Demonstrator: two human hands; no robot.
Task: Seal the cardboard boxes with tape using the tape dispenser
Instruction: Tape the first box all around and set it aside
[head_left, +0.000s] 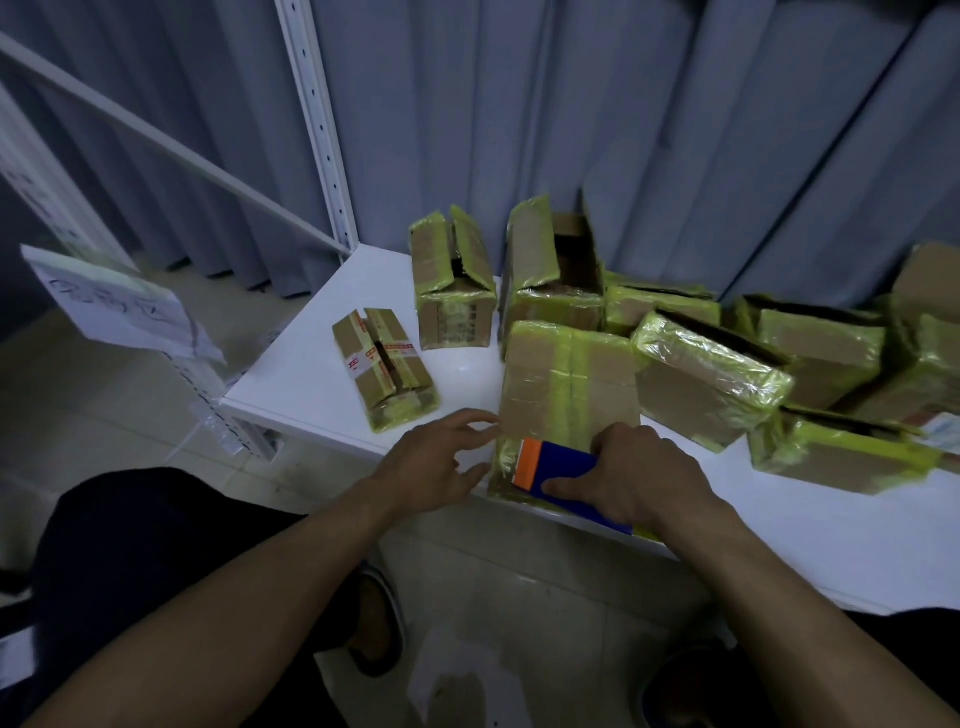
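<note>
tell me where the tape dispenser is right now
Head view, centre-right: the tape dispenser is gripped in the right hand, against the near face of the front cardboard box at the table edge.

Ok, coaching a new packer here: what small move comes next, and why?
Probably press the left hand onto the cardboard box to steady it: the right hand grips the tape dispenser at its near end, while the left lies open alongside.
</note>
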